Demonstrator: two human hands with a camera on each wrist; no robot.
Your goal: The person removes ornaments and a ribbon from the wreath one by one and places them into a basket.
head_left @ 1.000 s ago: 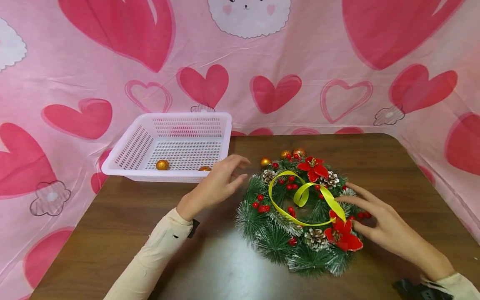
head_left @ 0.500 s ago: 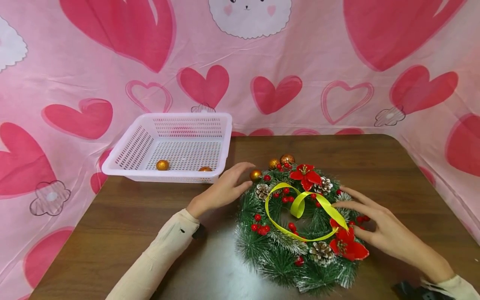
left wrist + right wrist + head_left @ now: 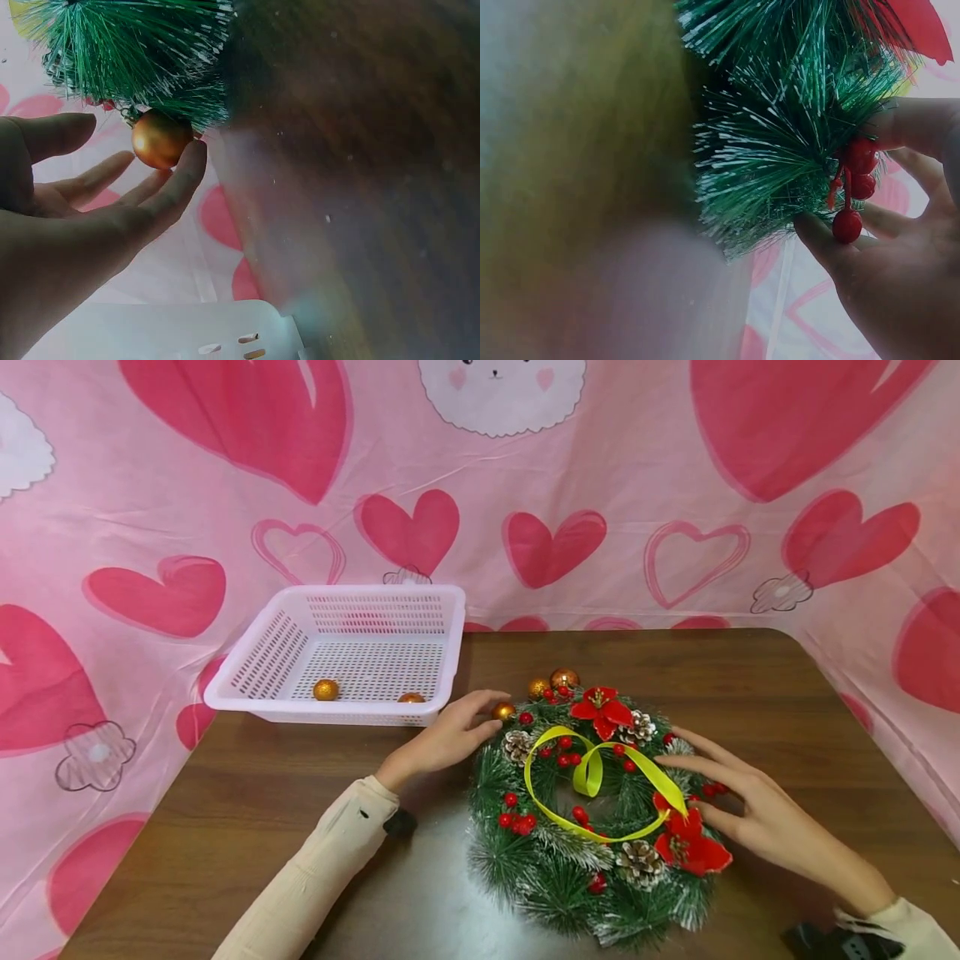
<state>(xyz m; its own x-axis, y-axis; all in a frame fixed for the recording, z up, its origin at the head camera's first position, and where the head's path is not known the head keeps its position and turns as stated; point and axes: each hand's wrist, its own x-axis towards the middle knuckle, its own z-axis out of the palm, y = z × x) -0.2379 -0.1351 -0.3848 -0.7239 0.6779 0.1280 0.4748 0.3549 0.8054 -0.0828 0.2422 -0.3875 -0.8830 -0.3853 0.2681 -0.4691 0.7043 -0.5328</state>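
A green frosted Christmas wreath (image 3: 555,893) lies on the table, trimmed with red poinsettias (image 3: 693,847), pine cones and red berries. A loop of yellow ribbon (image 3: 540,806) is on top of it. My left hand (image 3: 450,735) is at its far left side, fingertips at a gold bauble (image 3: 161,140) on the outer edge, thumb apart from the bauble. On the right side my right hand (image 3: 765,810) grips the wreath's edge; in the right wrist view its fingers reach around the needles beside a sprig of red berries (image 3: 859,157).
Behind my left hand stands a white plastic basket (image 3: 262,703) with gold baubles (image 3: 326,690) inside. Two more baubles (image 3: 565,678) sit at the wreath's far edge. A pink heart-patterned cloth (image 3: 622,452) hangs around the brown table (image 3: 225,827).
The wreath has slid toward me and to the left, turning slightly counterclockwise. My left hand has come to the gold bauble; my right hand has stayed at the right side.
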